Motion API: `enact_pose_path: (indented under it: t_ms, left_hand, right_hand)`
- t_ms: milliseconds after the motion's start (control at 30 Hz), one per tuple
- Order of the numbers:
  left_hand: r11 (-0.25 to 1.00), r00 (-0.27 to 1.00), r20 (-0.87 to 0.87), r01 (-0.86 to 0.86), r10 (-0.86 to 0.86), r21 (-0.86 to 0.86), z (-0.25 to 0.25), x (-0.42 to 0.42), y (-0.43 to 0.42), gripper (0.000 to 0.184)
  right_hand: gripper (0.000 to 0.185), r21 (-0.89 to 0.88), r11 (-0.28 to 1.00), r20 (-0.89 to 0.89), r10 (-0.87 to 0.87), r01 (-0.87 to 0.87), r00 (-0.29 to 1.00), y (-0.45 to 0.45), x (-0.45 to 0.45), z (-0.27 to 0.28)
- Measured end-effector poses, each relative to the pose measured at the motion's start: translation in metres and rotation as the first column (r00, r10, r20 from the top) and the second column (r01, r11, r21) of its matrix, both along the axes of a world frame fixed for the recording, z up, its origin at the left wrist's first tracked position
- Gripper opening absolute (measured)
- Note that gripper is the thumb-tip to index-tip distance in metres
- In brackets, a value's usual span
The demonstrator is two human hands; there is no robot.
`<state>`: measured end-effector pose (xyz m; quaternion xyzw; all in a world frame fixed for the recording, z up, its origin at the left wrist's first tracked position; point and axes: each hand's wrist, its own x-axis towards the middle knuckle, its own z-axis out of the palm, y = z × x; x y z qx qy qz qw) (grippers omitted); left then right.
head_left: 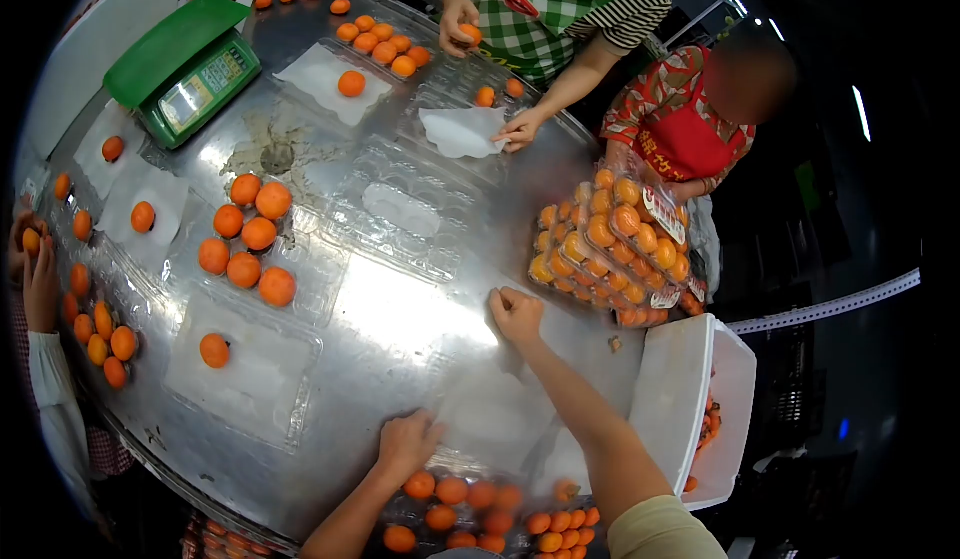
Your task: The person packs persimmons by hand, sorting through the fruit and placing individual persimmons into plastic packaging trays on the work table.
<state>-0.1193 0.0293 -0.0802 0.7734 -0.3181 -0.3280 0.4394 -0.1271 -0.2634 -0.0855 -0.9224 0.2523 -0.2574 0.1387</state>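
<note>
My left hand (408, 442) is low over the metal table with its fingers curled together, beside the left edge of a blurred, whitish translucent sheet (495, 399). Farther forward, my right hand (517, 316) is closed like a fist above the bare metal. What either hand grips, if anything, is too small or hidden to tell. Just below my left hand, orange persimmons (440, 517) lie in a clear tray near my body, partly blurred. Smaller orange fruits (565, 534) sit to their right.
Stacked clear packs of fruit (610, 244) stand at right, near a person in a red apron (685, 129). A white foam box (725, 409) is below them. Across are a co-worker's hand (518, 131) and persimmons (258, 234). A green scale (190, 74) and another person's hands (38, 274) are left.
</note>
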Motion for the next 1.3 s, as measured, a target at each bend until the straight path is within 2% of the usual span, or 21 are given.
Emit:
enact_pose_path:
  t_ms: [133,233,333,433,1300]
  left_hand:
    - [1.000,1.000,0.008,-0.014,0.014,-0.028,-0.0015,-0.0014,0.0007,0.027]
    - [1.000,1.000,-0.022,-0.011,0.011,-0.022,-0.0030,-0.0021,0.0012,0.027]
    - [1.000,1.000,0.019,-0.005,0.005,-0.010,-0.0008,-0.0011,0.0007,0.027]
    - [1.000,0.999,-0.047,0.000,0.000,-0.016,0.0055,0.0018,0.0008,0.025]
    - [1.000,0.999,-0.043,0.015,-0.015,-0.012,0.0017,0.0003,-0.0002,0.029]
  right_hand:
    - [0.031,-0.007,1.000,-0.007,-0.003,0.003,1.000,0.0011,0.0004,0.0020]
    - [0.031,-0.003,0.999,-0.088,-0.043,0.043,0.995,0.0013,-0.0012,0.0024]
    - [0.030,-0.029,0.999,-0.081,-0.040,0.037,0.996,-0.0011,-0.0016,-0.0016]
    - [0.030,-0.027,0.999,-0.084,-0.039,0.036,0.996,-0.0009,-0.0017,-0.0010]
    - [0.031,-0.027,0.998,-0.101,-0.062,0.060,0.993,-0.0017,-0.0018,-0.0025]
